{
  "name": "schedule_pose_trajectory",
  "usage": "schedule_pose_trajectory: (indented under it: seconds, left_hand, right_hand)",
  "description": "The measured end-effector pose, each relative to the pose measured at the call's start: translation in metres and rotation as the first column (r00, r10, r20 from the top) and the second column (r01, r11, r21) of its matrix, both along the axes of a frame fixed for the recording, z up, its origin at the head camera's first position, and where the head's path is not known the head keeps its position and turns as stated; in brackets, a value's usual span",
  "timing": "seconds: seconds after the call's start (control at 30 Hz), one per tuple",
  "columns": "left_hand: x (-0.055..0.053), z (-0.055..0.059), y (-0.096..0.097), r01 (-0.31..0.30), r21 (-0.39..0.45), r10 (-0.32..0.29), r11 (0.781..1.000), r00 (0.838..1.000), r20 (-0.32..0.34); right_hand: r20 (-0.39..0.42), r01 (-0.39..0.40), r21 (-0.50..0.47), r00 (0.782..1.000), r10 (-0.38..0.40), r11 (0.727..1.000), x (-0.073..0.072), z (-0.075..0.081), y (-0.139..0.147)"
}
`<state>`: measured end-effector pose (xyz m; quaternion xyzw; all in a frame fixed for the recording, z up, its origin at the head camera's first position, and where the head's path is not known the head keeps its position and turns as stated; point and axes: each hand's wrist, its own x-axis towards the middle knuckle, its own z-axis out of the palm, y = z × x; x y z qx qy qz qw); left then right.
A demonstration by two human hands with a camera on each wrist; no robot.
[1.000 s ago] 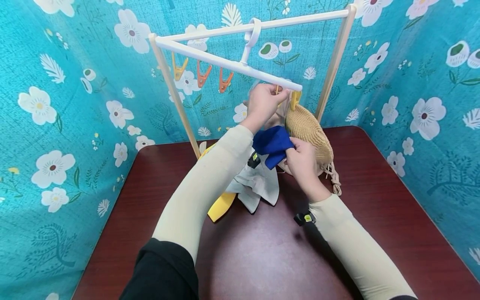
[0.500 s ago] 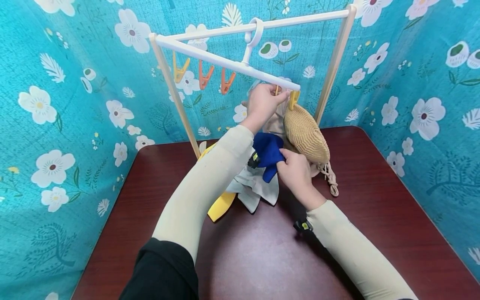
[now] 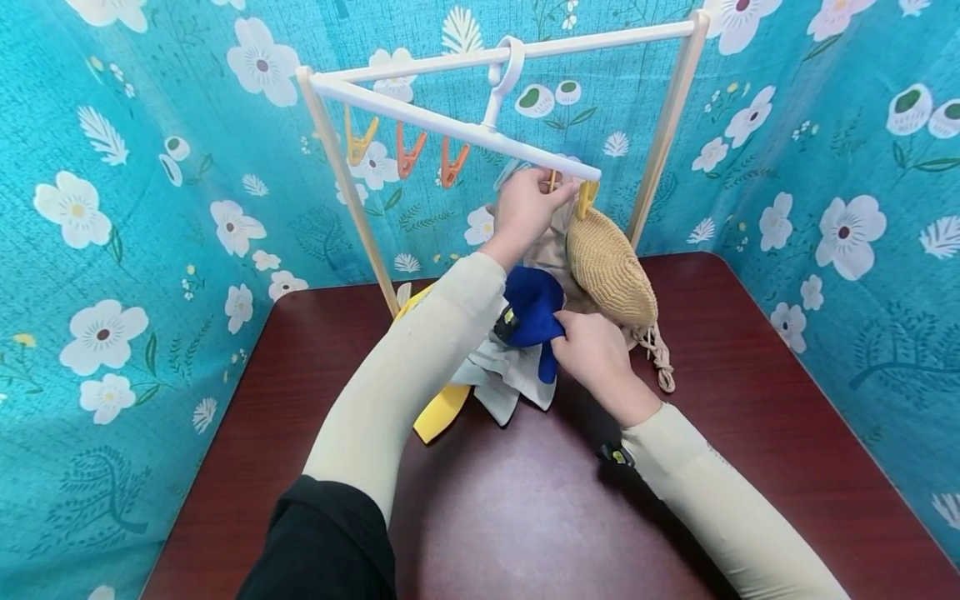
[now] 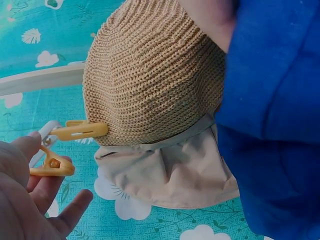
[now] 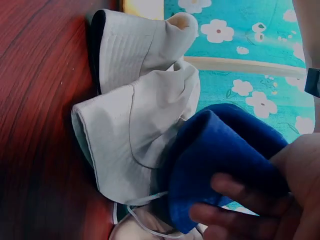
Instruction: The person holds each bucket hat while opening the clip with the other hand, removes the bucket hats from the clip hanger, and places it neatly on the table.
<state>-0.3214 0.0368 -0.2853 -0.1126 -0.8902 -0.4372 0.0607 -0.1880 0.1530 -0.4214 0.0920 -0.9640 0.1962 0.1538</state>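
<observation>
My left hand (image 3: 521, 208) is raised to the right end of the white hanger (image 3: 442, 122), pinching a yellow-orange clothespin (image 4: 64, 171) that hangs there. Lower down, my right hand (image 3: 596, 354) grips the edge of a blue cloth hat (image 3: 534, 296), which is folded and held up in front of the rack. In the right wrist view, fingers lie along the hat's underside. Beside the left hand, a woven tan hat (image 3: 611, 271) with a beige cloth brim (image 4: 167, 177) hangs from another yellow clothespin (image 4: 82, 131).
Yellow and orange clothespins (image 3: 408, 152) hang along the hanger's left half. A wooden rack (image 3: 663, 133) carries the hanger. Pale grey hats (image 5: 110, 145) and a yellow cloth piece (image 3: 441, 414) lie on the dark red table (image 3: 510, 517). Flowered curtains stand behind.
My right hand has moved down and a little left, drawing the blue hat lower. The left hand stays at the clothespin; the hanger's right end has shifted slightly left.
</observation>
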Motion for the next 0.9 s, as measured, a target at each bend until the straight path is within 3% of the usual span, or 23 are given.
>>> schedule_pose_trajectory:
  seconds: [0.33,0.73,0.9]
  left_hand:
    - [-0.004,-0.002,-0.003,0.051,0.080,-0.052,0.995,0.999,0.006]
    - [-0.008,-0.006,-0.006,0.100,0.129,-0.106,0.987,0.994,0.035]
    - [-0.008,-0.007,-0.009,0.127,0.111,-0.133,0.986,0.990,0.049]
  right_hand:
    - [0.031,-0.074,0.171,0.997,0.070,0.983,0.001,0.005,0.000]
    - [0.041,-0.161,0.331,0.987,0.156,0.930,0.007,-0.003,-0.001]
    - [0.019,-0.191,0.374,0.980,0.198,0.908,0.008,-0.006,0.001]
